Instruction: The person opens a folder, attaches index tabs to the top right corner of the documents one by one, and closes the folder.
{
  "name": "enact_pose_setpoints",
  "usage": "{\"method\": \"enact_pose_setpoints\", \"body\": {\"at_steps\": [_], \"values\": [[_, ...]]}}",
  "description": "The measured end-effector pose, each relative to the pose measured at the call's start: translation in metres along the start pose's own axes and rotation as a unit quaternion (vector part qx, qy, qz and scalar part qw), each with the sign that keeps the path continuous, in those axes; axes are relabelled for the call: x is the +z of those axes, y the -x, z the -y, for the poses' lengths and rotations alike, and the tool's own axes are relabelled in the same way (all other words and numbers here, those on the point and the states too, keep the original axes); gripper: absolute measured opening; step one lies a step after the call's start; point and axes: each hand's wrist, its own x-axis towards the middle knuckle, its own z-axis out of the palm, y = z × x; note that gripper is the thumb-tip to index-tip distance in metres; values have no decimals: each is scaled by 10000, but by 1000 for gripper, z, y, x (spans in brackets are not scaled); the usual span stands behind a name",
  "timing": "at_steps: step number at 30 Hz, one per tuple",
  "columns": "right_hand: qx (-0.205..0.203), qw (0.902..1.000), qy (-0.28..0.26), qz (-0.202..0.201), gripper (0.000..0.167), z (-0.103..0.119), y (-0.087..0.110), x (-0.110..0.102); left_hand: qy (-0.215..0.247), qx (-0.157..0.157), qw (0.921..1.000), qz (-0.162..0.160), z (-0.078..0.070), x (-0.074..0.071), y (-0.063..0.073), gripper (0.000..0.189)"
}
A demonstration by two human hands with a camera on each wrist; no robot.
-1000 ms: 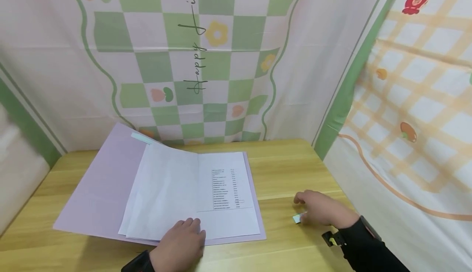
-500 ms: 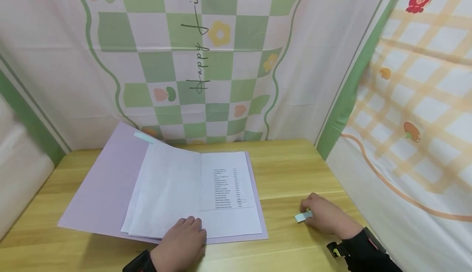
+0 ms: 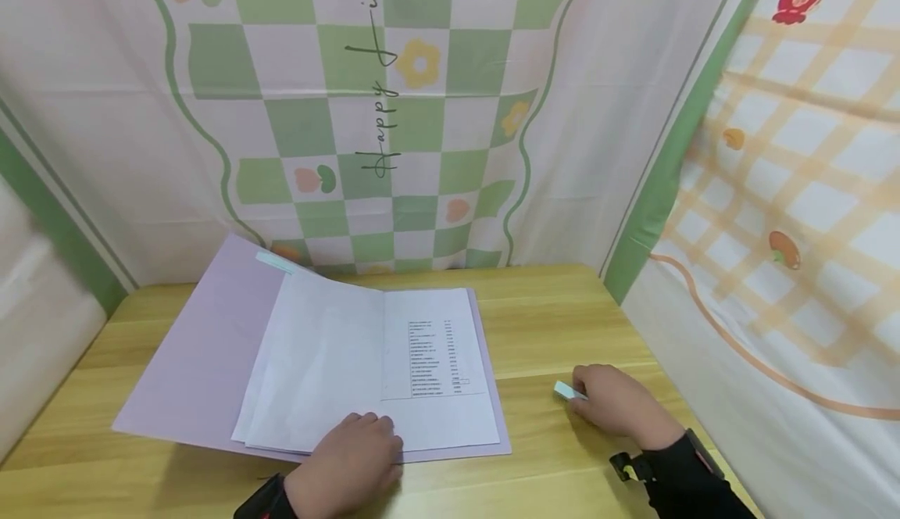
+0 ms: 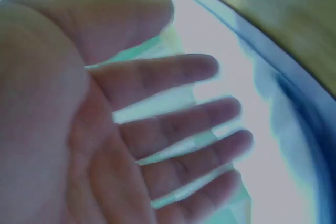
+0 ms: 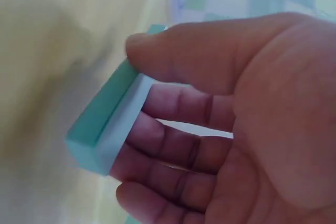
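A lilac folder [image 3: 193,359] lies spread on the table, its left cover tilted up. White sheets [image 3: 312,363] are inside, and the right-hand page [image 3: 436,421] carries a printed list. My left hand [image 3: 348,460] rests at the folder's front edge, over the bottom of the pages; the left wrist view shows its fingers [image 4: 184,114] extended and holding nothing. To the right of the folder, my right hand [image 3: 619,402] pinches a small mint-green and white bar [image 5: 100,124] between thumb and fingers. One end of this bar sticks out toward the folder; its exact kind is unclear.
A pale green strip [image 3: 275,262] sits at the upper edge of the folder's left cover. The wooden table [image 3: 541,316] ends at a patterned curtain [image 3: 415,128] behind, and a checked cloth [image 3: 787,214] hangs on the right.
My right hand has picked up the bar from the table, and the bar has turned in its fingers, its free end now higher. My left hand has shifted slightly right along the folder's edge.
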Motion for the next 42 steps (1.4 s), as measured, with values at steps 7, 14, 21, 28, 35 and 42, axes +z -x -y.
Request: {"method": "enact_pose_setpoints", "body": {"at_steps": [7,14,21,28,35,42], "values": [[-837,9902,-759,-827,12,67,-15,-22,1547,500,9669,-1965,-15,-29,-12,9],[-2034,9492,-1347,-1987,11,138,-14,-41,3348,13,8832,-3285,-21,-49,-21,23],[-3270,8810,-1759,-2932,14,185,-13,-57,4894,618,7936,-3562,-23,-69,-21,47],[-3971,8168,-1718,-3815,26,213,-10,-71,4645,1512,7530,-4408,-21,-87,-17,38],[-4299,7691,-1532,-4474,21,223,-11,-83,4395,1797,7436,-4708,-19,-96,-13,35],[-4347,7370,-1582,-4927,19,231,-10,-85,4046,2171,7282,-5088,-17,-99,-16,31]]}}
